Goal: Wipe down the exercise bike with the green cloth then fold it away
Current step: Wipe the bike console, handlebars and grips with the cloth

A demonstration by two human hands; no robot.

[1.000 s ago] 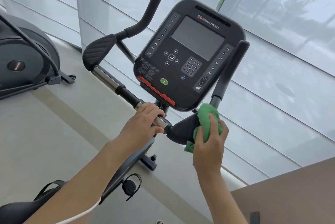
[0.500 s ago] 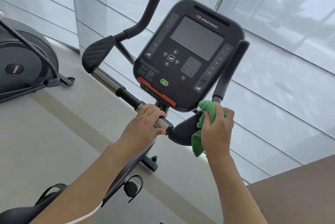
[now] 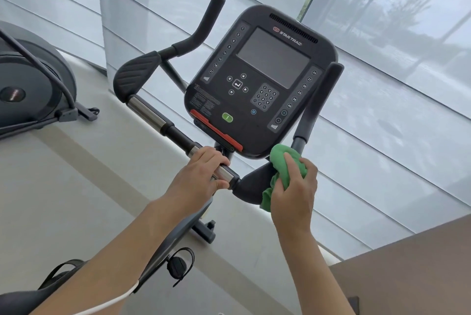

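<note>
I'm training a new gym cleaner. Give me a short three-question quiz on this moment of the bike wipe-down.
1. True or false: the left hand grips the chrome handlebar.
2. Which hand holds the green cloth? A) left B) right hand
3. Fill in: the cloth is pressed on the black elbow pad just below the ____.

Key: 1 true; 2 B; 3 console.

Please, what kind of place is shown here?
Probably a gym or fitness room: an exercise bike with a Star Trac console, a second fitness machine at the left, and large shaded windows.
</note>
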